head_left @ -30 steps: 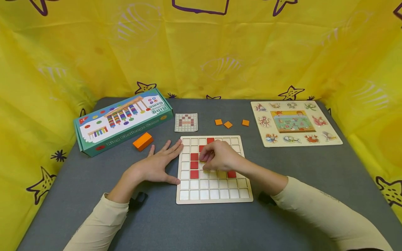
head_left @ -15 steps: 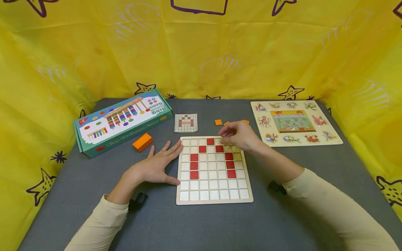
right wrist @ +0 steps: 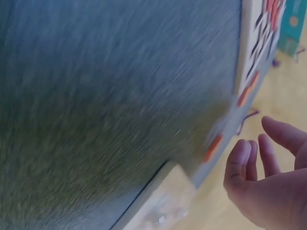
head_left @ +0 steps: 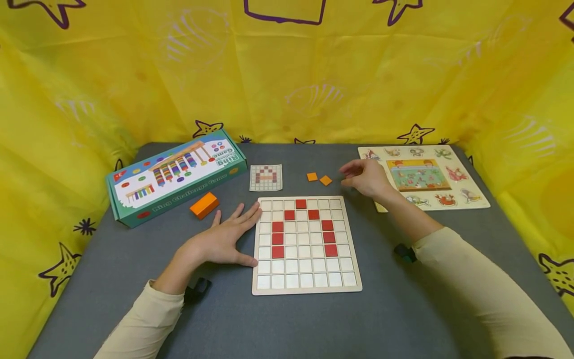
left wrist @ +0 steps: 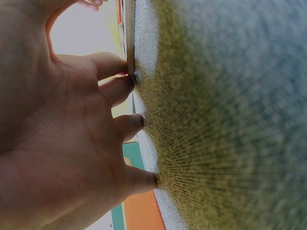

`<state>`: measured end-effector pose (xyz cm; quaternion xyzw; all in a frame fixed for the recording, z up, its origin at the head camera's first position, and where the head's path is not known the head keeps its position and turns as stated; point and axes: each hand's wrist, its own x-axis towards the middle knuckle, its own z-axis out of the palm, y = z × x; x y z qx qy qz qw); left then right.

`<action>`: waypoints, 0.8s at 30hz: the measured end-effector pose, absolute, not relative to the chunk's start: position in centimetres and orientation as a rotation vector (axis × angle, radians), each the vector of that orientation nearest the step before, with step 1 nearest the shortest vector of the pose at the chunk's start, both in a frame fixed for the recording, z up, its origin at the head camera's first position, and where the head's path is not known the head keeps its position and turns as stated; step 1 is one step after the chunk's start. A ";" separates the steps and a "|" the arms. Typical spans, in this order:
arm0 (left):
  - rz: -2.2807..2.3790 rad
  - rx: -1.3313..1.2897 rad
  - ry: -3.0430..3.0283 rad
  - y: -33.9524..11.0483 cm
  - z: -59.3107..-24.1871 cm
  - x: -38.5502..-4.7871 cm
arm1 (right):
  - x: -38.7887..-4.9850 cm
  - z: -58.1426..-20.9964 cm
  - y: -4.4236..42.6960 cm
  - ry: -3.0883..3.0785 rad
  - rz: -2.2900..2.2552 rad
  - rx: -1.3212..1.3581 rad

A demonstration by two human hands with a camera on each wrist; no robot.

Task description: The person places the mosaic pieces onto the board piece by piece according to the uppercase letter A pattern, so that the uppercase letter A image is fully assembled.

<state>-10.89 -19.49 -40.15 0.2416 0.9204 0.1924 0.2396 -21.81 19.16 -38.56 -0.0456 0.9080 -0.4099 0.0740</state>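
A wooden grid board (head_left: 307,291) lies flat in the middle of the table, with several red square tiles (head_left: 278,239) in its cells. My left hand (head_left: 222,241) rests on the table with spread fingers; its thumb and forefinger touch the board's left edge. In the left wrist view the left fingertips (left wrist: 151,180) meet the dark cloth. My right hand (head_left: 368,178) hovers behind the board's right corner, thumb and fingers apart. Two orange square tiles (head_left: 319,178) lie left of it. A third orange tile (right wrist: 213,147) shows near the right hand (right wrist: 271,184) in the right wrist view.
A small pattern card (head_left: 266,178) lies behind the board. An orange block (head_left: 204,205) and a green Ring Challenge Game box (head_left: 176,178) are at the left. A sea-animal puzzle board (head_left: 419,175) lies at the right, partly behind the right hand. Yellow curtains (head_left: 287,75) surround the table.
My right hand has moved from over the grid board back and right to the third orange tile, uncovering the red tiles on the right side. My left hand has stayed in place.
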 end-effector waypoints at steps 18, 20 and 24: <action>0.524 0.656 2.513 -19.5 -40.2 -11.0 | -23.9 -39.6 21.2 2.720 -1.148 -0.010; 0.520 0.657 2.516 -19.5 -40.2 -11.0 | -24.0 -39.7 21.2 2.737 -1.110 -0.029; 0.519 0.659 2.519 -19.5 -40.2 -11.0 | -24.2 -40.0 21.1 2.769 -1.063 -0.049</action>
